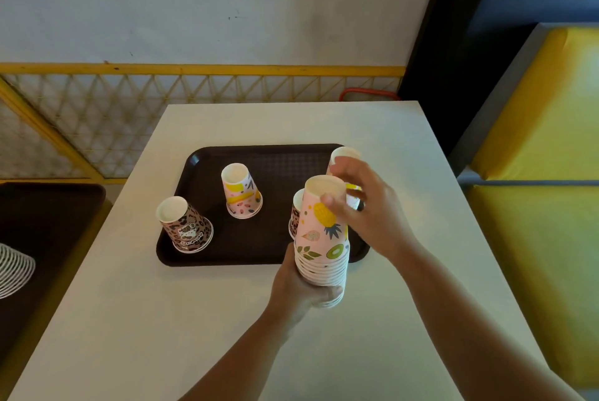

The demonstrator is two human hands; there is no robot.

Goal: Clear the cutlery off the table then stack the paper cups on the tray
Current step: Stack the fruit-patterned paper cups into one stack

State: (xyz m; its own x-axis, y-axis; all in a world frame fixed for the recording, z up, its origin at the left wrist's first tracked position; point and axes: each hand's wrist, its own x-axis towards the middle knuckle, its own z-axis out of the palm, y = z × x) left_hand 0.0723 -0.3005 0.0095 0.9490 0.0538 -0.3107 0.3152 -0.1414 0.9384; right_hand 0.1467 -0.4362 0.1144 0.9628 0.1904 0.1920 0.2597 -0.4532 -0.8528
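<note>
Left hand (299,284) around cup stack (322,238)

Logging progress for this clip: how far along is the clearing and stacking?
No cutlery shows on the table. The left hand grips a nested cup stack; the right hand touches its top cup. Four single upturned cups remain on the tray.
</note>
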